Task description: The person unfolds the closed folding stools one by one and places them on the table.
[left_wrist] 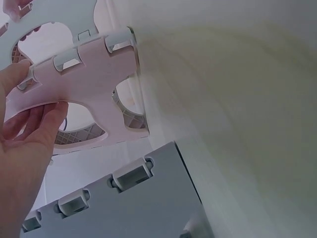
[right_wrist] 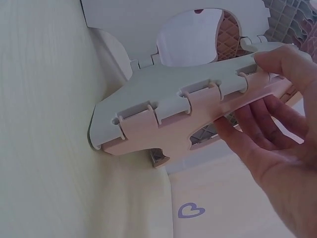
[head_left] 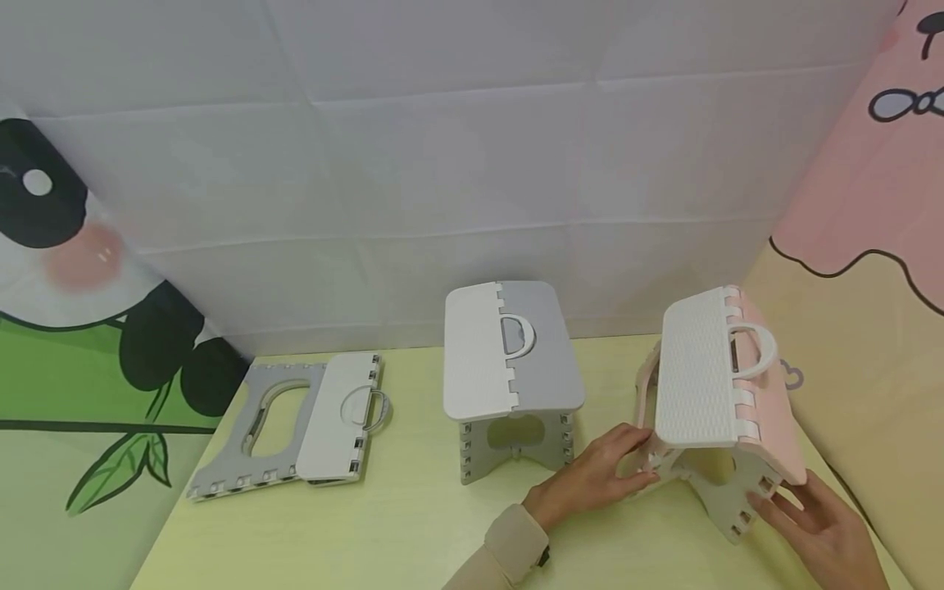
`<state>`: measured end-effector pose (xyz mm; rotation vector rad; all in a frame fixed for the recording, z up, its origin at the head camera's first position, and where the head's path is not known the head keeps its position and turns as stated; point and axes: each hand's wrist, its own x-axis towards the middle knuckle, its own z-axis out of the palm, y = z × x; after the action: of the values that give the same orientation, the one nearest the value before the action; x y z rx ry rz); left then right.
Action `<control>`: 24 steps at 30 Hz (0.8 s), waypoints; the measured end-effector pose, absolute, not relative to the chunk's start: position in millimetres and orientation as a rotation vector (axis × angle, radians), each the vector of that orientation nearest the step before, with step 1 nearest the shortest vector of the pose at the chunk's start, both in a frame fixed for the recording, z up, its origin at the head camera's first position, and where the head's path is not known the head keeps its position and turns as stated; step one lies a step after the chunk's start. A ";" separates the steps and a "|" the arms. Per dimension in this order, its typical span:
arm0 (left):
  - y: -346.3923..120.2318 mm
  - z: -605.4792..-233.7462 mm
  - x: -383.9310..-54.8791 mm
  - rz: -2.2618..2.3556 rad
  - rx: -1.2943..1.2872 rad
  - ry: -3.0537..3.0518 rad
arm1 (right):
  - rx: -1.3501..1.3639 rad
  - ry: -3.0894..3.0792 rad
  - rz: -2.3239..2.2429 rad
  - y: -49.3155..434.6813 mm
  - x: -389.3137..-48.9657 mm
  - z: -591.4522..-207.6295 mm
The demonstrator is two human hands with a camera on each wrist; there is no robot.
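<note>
At the right of the table stands a pink and white folding stool with a loop handle on top. Its two seat halves slope down from the middle hinge, so it is partly folded. My left hand grips the left leg panel, thumb at the hinged edge and fingertips in the cutout of the pink panel. On the opposite side my right hand holds the other leg panel. There the thumb presses the white part while the fingers lie against the pink side.
A grey and white folding stool stands unfolded mid-table, beside my left forearm. Farther left, another grey and white stool lies on the pale yellow table. White cloth hangs behind; printed cloth borders the right edge.
</note>
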<state>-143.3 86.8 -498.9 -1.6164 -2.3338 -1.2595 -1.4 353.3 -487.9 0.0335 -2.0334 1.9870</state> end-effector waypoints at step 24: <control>80.8 -497.3 -145.2 -1.302 -1.639 -2.368 | 0.191 -1.978 1.989 365.1 -4.4 -492.9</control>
<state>-145.2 80.8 -497.3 -1.6387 -2.3682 -1.3024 -4.4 365.1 -492.9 0.1914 -1.9780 1.9892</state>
